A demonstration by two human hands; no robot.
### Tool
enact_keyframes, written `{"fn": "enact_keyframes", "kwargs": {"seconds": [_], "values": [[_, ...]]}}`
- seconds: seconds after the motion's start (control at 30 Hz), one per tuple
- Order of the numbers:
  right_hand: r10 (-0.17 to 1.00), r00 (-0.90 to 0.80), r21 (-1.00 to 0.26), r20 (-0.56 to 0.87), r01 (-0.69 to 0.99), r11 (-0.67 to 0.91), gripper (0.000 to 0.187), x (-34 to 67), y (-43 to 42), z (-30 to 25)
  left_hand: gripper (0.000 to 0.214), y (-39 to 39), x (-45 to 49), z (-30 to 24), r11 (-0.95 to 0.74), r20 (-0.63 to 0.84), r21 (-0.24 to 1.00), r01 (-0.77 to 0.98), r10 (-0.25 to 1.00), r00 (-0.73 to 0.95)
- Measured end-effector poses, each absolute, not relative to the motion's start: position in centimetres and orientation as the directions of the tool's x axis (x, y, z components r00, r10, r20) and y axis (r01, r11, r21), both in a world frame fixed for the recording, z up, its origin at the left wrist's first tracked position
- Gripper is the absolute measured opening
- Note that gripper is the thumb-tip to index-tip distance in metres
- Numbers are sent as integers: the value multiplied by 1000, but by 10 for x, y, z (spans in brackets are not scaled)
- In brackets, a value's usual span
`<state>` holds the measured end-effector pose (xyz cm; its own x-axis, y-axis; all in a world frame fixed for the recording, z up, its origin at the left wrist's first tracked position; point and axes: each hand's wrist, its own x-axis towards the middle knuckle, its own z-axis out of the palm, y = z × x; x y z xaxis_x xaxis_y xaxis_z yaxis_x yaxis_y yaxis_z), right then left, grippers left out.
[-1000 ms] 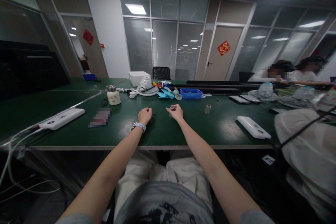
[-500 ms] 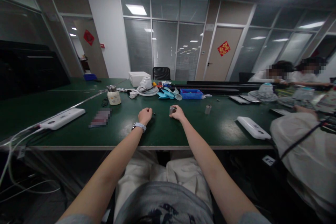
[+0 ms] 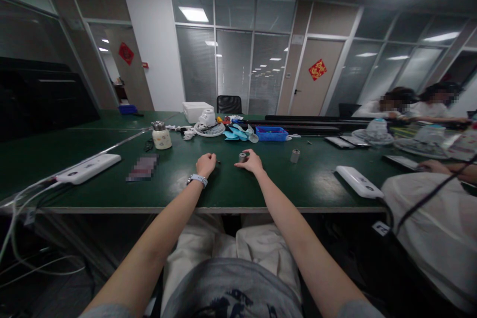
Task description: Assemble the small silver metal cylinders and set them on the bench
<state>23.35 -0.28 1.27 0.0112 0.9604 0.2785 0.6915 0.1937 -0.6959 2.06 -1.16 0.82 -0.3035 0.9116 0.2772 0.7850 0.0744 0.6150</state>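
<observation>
My right hand [image 3: 252, 162] is curled around a small silver metal cylinder [image 3: 242, 157] on the green tabletop. Its thumb reaches across the cylinder's near side and its forefinger arches over the far side. To the left, my left hand [image 3: 206, 164], with a watch [image 3: 197, 179] on its wrist, rests on the table with fingers curled in; whatever they hold is hidden. A tiny dark piece [image 3: 219, 162] shows just right of its fingertips. A second metal cylinder [image 3: 295, 156] stands upright, apart from my right hand.
Behind my hands are a white fan grille [image 3: 209, 130], blue fan blades [image 3: 237, 133] and a blue tray [image 3: 272, 133]. A cream bottle [image 3: 162, 138] and power strips [image 3: 89, 168] lie left, another power strip [image 3: 358, 181] right. A co-worker's sleeve [image 3: 428, 203] is at the right.
The metal cylinder at my right hand has shifted slightly left, and the right thumb now stretches across in front of it. My left hand stays put. The co-worker's arm at the right has moved.
</observation>
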Motion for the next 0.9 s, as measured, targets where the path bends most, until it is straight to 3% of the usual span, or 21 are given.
{"fn": "enact_keyframes", "kwargs": {"seconds": [0.37,0.9], "values": [[982,-91,-666,167,724,180,62,238,0,18,37,-14,22,10,72,282,618,783,909,-306],[936,-5,-585,352,779,224,46,235,-14,27,38,-11,21,8,77,264,637,767,913,-311]]}}
